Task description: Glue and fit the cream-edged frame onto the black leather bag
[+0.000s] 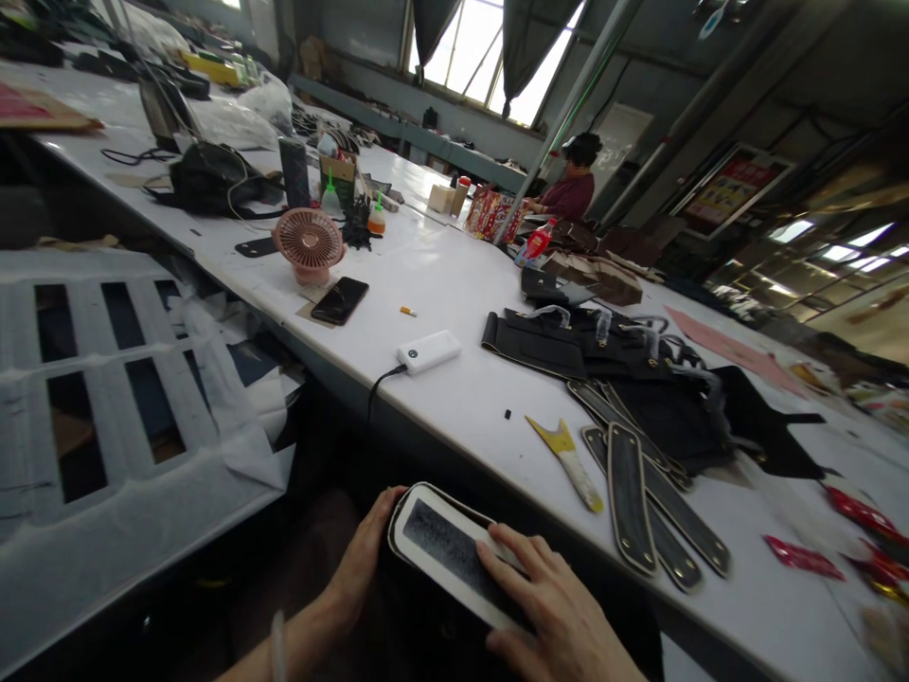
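Observation:
A black bag-like piece with a pale edge and a dark grey panel on its upper face lies in my lap, below the table's front edge. My left hand grips its far left corner, fingers wrapped round the outside. Across its right part rests my right hand, fingers spread over the top face and the thumb at the near edge. The piece's underside and right end are hidden by shadow and by my right hand.
On the white table are a yellow-handled tool, black straps, black leather pieces, a white power bank, a phone and a pink fan. A person is at the far side. A white rack stands left.

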A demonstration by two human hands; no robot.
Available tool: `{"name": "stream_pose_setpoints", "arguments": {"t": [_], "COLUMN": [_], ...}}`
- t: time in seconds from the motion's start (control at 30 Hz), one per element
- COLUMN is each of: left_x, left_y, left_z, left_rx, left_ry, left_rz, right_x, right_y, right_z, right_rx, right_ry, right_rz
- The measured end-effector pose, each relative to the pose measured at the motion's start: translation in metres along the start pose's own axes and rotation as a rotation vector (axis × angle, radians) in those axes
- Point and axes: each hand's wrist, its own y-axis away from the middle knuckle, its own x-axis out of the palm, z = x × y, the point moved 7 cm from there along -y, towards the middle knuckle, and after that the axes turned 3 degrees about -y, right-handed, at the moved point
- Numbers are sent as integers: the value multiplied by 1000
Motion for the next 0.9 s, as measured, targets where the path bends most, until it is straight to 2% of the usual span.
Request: {"name": "stream_pose_setpoints", "arguments": {"t": [0.23,0.37,0.6,0.9], "left_x": [6,4,5,8], "left_y": [1,2,4,8], "left_z": [-8,-12,-15,-17], "left_rx": [50,86,70,48], "left_ry": [-74,-88,-41,-12], "left_rz": [65,30,5,41], "right_x": [-5,-10,-12,7], "right_y": [0,-4,-7,-15], "right_z": [-7,-9,-12,1], "right_rx": [-60,-89,-128,-92], "right_ry": [-28,-43,-58,76], "right_rz": [-38,-63,-117,-133]}}
